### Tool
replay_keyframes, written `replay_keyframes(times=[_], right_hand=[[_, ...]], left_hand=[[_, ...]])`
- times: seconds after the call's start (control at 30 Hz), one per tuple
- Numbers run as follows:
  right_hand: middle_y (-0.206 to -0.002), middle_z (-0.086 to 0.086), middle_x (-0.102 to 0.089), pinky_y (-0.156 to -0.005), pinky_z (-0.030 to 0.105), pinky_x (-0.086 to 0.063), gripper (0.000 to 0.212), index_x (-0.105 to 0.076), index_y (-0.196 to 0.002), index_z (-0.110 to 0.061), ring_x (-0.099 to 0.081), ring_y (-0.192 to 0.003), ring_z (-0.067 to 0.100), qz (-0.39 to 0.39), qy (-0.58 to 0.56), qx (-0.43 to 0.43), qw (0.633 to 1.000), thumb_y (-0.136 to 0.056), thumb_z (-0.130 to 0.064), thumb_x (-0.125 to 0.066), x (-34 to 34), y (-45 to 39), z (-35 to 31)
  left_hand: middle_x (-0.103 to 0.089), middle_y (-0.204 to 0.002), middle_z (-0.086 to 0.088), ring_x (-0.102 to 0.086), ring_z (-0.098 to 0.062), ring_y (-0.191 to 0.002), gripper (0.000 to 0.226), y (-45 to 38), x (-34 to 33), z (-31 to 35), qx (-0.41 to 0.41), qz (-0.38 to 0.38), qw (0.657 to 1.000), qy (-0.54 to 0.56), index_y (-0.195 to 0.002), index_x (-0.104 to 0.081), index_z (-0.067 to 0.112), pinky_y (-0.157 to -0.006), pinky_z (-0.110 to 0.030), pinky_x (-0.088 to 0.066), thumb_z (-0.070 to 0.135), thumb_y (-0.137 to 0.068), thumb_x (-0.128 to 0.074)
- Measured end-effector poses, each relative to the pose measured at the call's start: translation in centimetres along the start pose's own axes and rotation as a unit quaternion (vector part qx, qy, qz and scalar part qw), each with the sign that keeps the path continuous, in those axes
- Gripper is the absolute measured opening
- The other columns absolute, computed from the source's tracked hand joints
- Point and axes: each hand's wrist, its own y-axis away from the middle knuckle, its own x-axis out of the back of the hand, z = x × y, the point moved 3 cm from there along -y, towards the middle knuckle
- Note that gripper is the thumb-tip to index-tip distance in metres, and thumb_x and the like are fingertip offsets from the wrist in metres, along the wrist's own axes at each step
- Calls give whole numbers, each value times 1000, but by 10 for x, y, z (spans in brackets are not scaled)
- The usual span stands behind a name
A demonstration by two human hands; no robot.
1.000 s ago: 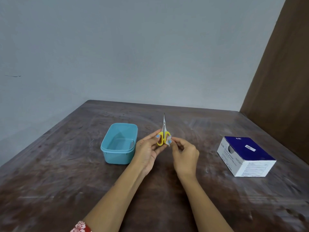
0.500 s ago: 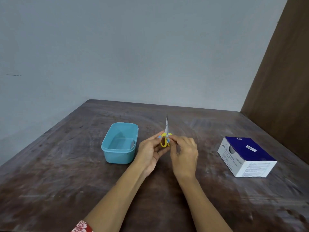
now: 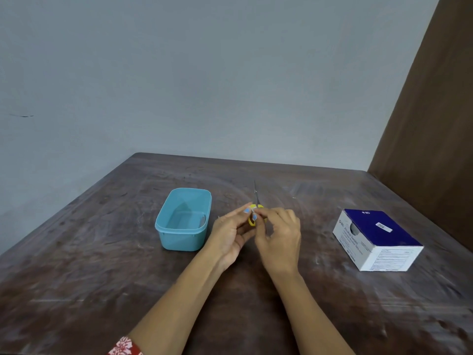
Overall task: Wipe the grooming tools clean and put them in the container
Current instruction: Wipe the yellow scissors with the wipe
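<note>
Small scissors (image 3: 256, 198) with yellow handles and thin metal blades point away from me above the middle of the table. My left hand (image 3: 230, 234) holds the yellow handles between thumb and fingers. My right hand (image 3: 279, 237) pinches a small white wipe (image 3: 253, 209) against the handles; most of the wipe is hidden by the fingers. The light blue container (image 3: 183, 219) stands open just left of my left hand, and I see nothing inside it.
A blue and white box of alcohol swabs (image 3: 376, 239) lies on the right side of the dark wooden table (image 3: 76, 265). A brown wooden panel (image 3: 435, 124) rises at the far right, and a grey wall stands behind the table.
The scissors have sunk a little lower in my hands. My right hand has closed in over the yellow handles with the wipe.
</note>
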Motion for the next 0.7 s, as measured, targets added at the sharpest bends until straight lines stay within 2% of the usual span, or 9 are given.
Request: replay_keyframes(times=[0.07, 0.2, 0.3, 0.47, 0.57, 0.7], right_hand=[[-79, -6, -64, -72, 27, -37, 16, -71, -87, -20, -50, -77, 12, -7, 4, 1, 1000, -81, -22, -56, -2, 1, -2], [-81, -7, -65, -74, 23, -36, 12, -70, -88, -20, -50, -79, 11, 25, 9, -40, 999, -81, -14, -63, 2, 0, 2], [-82, -7, -65, -74, 20, -33, 14, -70, -90, -20, -51, -78, 11, 32, 16, -57, 998, -81, -13, -62, 5, -1, 4], [-80, -7, -63, -74, 20, -31, 17, -70, -87, -20, -48, -80, 8, 15, 20, -28, 999, -82, -22, -54, 3, -1, 1], [-81, -8, -64, -74, 20, -29, 14, -70, -88, -22, -47, -81, 7, 23, 30, -46, 998, -80, -16, -60, 5, -1, 3], [-80, -7, -63, -73, 19, -28, 16, -70, -89, -20, -46, -80, 7, 24, 39, -20, 999, -82, -17, -57, 6, -2, 1]], left_hand=[[-72, -82, -8, -68, -12, -73, 22, -1, 2, 1, -3, 9, 1000, 4, -110, -63, 2, -68, -25, -58, 5, -91, -51], [-70, -91, -10, -65, -18, -87, 23, 2, -2, -2, 15, -19, 999, -29, -110, -64, 3, -79, -32, -56, 10, -91, -52], [-70, -93, -10, -65, -20, -88, 23, 5, -6, -3, 28, -40, 999, -22, -108, -65, 6, -75, -33, -58, 10, -93, -48], [-66, -102, -15, -63, -22, -94, 25, 6, -5, 0, 23, -39, 999, -9, -111, -63, 3, -76, -30, -57, 6, -95, -44], [-68, -104, -15, -64, -22, -96, 26, 6, -5, -1, 36, -44, 998, -19, -113, -63, 4, -79, -31, -57, 7, -94, -45], [-69, -97, -12, -66, -18, -88, 24, 5, -5, -2, 33, -38, 999, -15, -110, -64, 4, -74, -29, -59, 7, -94, -46]])
